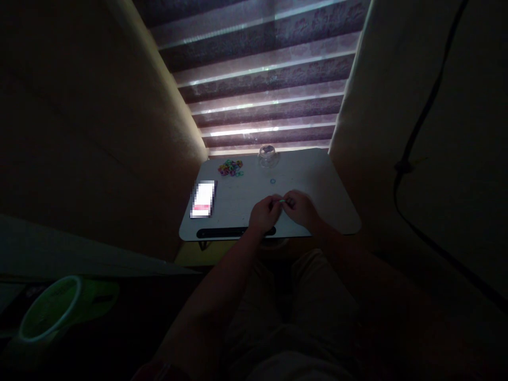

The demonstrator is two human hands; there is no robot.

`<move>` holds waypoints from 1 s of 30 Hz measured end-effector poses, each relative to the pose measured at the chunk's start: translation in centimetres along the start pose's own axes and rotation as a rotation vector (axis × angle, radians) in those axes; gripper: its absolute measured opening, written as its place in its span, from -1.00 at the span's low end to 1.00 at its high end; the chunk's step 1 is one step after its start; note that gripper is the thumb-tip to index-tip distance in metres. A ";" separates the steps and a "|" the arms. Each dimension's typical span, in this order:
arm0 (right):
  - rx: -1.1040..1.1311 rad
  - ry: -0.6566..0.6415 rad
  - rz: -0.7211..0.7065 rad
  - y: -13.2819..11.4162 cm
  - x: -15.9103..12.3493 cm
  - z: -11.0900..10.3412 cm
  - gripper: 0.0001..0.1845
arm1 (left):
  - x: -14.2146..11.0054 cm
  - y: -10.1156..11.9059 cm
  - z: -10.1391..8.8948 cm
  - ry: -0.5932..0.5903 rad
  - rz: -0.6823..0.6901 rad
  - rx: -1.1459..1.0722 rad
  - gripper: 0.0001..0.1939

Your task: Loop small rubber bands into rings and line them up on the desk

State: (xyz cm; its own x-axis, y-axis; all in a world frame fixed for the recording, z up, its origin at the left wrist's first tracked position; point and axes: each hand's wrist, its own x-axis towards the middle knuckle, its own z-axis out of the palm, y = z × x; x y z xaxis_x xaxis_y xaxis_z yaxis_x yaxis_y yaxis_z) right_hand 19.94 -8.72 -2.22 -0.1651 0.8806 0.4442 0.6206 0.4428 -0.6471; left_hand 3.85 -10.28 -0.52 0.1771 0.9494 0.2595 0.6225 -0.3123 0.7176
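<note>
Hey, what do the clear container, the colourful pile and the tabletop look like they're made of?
Clear container: glass or clear plastic, glossy; it is see-through with bright glints, which fit either.
Colourful pile: possibly rubber or plastic, judging by its small, vivid pieces; too dim to tell the finish.
Tabletop: perhaps laminated board, smooth and fairly matte, from its pale, even surface.

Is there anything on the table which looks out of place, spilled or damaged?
Nothing clearly looks spilled or damaged, though dim light hides fine detail. One small bluish ring lies alone in front of the clear container, apart from the colourful pile. Oddly, the phone shows only coarse blocks.
</note>
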 end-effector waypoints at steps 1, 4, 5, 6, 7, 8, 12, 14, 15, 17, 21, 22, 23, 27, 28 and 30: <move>-0.001 0.001 -0.001 0.0 0.0 0.0 -0.97 | 0.0 0.1 0.0 -0.004 -0.004 0.003 -0.77; -0.012 -0.004 -0.003 0.1 0.0 0.1 -0.97 | -0.1 0.3 -0.1 -0.012 -0.028 0.025 -0.79; -0.014 -0.002 -0.001 0.1 0.0 0.1 -0.97 | -0.1 0.3 -0.1 -0.011 -0.030 0.028 -0.80; -0.013 0.001 0.004 0.1 0.0 0.1 -0.97 | -0.1 0.2 0.0 -0.009 -0.027 0.029 -0.81; -0.006 0.002 0.012 0.1 0.0 0.1 -0.96 | -0.1 0.2 0.0 -0.005 -0.025 0.033 -0.81; 0.006 0.000 0.016 0.0 0.0 0.0 -0.96 | -0.1 0.1 0.0 0.001 -0.027 0.043 -0.81; 0.063 0.004 -0.014 -0.1 -0.1 -0.1 -0.82 | -0.1 -0.3 0.1 0.012 -0.038 0.083 -0.76; 0.059 -0.002 -0.038 0.0 -0.1 -0.1 -0.79 | -0.1 -0.3 0.2 0.009 -0.030 0.085 -0.75; 0.053 -0.010 -0.045 0.1 -0.1 -0.1 -0.80 | -0.1 -0.3 0.2 0.006 -0.028 0.082 -0.75; 0.047 -0.023 -0.051 0.2 -0.1 -0.1 -0.85 | -0.1 -0.3 0.2 -0.002 -0.036 0.078 -0.76; 0.038 -0.009 -0.032 0.3 -0.1 0.0 -0.94 | -0.2 -0.4 0.2 -0.006 -0.057 0.086 -0.74; 0.028 -0.009 -0.030 0.3 -0.1 0.0 -0.95 | -0.2 -0.4 0.2 0.000 -0.054 0.086 -0.73; 0.018 -0.009 -0.031 0.2 -0.1 -0.1 -0.96 | -0.2 -0.4 0.2 0.007 -0.047 0.083 -0.73; 0.019 -0.006 -0.036 0.1 0.0 -0.1 -0.95 | -0.2 -0.5 0.2 0.026 -0.028 0.052 -0.75; 0.022 -0.005 -0.034 0.1 0.0 -0.2 -0.94 | -0.2 -0.5 0.1 0.026 -0.027 0.048 -0.77; 0.023 -0.002 -0.030 0.1 -0.1 -0.1 -0.91 | -0.2 -0.4 0.1 0.019 -0.024 0.040 -0.79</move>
State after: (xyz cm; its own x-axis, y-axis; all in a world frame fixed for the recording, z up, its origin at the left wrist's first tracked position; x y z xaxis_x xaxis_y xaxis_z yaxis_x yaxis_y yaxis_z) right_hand 20.09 -8.77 -2.19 -0.1849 0.8671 0.4625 0.5973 0.4729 -0.6478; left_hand 3.64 -10.32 -0.91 0.1475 0.9556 0.2552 0.6563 -0.2876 0.6976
